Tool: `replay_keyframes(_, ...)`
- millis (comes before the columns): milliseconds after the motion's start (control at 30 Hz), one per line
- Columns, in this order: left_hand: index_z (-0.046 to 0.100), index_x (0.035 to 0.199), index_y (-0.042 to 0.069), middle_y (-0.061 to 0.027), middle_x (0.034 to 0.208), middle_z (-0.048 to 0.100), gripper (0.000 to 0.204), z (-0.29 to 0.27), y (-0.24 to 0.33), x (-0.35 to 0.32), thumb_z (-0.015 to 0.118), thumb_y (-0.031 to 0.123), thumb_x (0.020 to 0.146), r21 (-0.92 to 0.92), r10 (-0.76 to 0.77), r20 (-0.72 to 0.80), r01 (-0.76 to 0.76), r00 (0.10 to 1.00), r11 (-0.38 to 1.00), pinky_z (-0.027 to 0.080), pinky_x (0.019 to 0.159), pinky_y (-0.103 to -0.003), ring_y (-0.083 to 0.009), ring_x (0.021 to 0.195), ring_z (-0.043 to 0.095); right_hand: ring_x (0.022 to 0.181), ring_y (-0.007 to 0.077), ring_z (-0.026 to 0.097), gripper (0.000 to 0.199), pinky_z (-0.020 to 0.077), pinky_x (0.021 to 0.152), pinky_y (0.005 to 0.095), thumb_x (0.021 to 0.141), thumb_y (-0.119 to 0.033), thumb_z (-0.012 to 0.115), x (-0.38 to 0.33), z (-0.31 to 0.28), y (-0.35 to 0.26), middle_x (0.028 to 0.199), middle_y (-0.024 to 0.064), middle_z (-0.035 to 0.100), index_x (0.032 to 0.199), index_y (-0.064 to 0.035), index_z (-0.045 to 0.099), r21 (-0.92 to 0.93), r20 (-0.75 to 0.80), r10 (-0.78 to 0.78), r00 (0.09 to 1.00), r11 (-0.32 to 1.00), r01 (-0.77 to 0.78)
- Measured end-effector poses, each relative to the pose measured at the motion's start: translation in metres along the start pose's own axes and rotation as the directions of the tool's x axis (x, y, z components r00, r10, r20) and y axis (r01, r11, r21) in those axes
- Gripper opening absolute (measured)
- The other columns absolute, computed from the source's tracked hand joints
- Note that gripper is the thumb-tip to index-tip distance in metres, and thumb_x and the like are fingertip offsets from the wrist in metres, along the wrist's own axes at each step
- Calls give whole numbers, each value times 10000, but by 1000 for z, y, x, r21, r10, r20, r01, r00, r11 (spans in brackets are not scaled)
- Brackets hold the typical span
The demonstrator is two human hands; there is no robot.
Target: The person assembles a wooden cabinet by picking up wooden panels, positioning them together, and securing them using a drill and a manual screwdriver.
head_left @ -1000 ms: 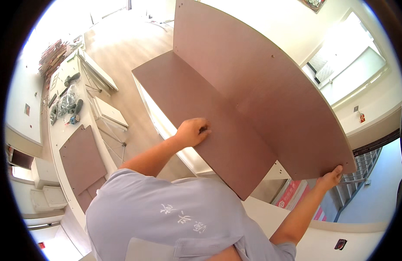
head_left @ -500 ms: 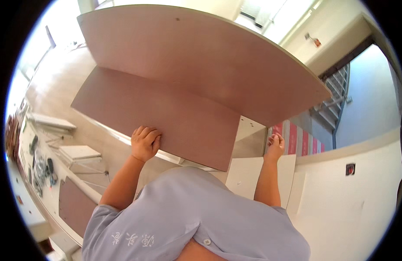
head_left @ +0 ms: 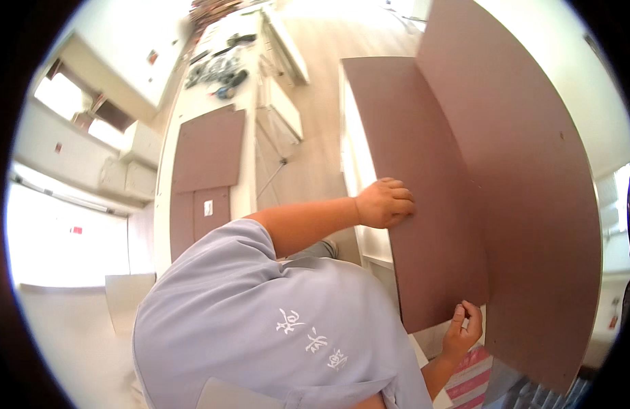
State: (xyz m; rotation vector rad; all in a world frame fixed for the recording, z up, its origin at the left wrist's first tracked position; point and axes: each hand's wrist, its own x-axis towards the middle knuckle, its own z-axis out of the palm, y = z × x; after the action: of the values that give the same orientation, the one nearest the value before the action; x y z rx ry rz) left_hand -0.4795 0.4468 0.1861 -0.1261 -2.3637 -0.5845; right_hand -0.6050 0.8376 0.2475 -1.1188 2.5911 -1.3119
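**Both hands on the brown panel, seating it against the cabinet**

The panel (head_left: 424,170) stands on edge right in front of the person, its left side against the white cabinet (head_left: 350,150) and its right side meeting the big board (head_left: 533,177), which leans up behind it. The left hand (head_left: 386,203) rests on the panel's near face by its left edge, fingers curled and bunched, knuckles up, pressing rather than gripping around anything. The right hand (head_left: 463,328) is low at the panel's bottom corner, fingers half closed and pinching that corner where it meets the big board (whether the thumb wraps behind the edge, I cannot tell).

As I judge it, the step in hand is lining up: one hand steadies the face while the other sets the corner. A next move would call for keeping the left-hand pressure even while the bottom corner is nudged flush, since a thin panel held at only two spots can flex or slip.

Off to the left, spare boards (head_left: 207,153) lie flat on a white surface, with tools (head_left: 218,68) further up.
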Motion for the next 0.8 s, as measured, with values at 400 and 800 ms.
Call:
replay_keyframes(400,603,1340,109,-134,1333,621,379,-67,-74,-250,652,197,974,-422,-980,-184,895,70,143,531,975,-409,-264,1148,657,1116,360,621,299,502,969,463,869,-131,751,135,101,-65,1199,163,671,1140,-23,686,-157,577,-133,806,950,269)
replay_keyframes(800,548,1289,98,-86,1150,623,411,-164,-156,-410,613,400,1018,-927,-548,342,-371,-764,-61,487,917,-392,-257,1066,600,1287,412,532,358,396,1125,502,941,-174,642,337,351,-115,1386,207,600,1248,10,637,-279,429,-459,778,752,597)
